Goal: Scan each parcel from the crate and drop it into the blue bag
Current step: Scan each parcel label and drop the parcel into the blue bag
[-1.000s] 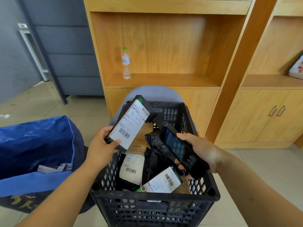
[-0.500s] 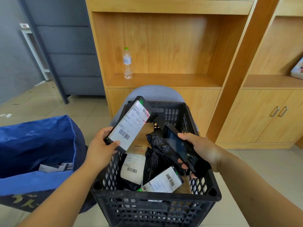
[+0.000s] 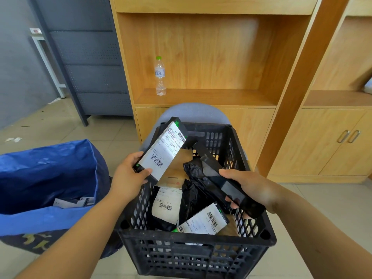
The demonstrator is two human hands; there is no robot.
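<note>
Head view, labelled parcel (image 3: pixel 163 153) gripped by left hand (image 3: pixel 128 178) over crate (image 3: pixel 198 251), scanner (image 3: pixel 225 183) clasped in right hand (image 3: pixel 253 188).

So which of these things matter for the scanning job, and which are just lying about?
Job:
black boxed parcel with white label in left hand
black handheld scanner in right hand
black plastic crate
blue bag

Lying about:
clear water bottle
wooden shelf
</note>
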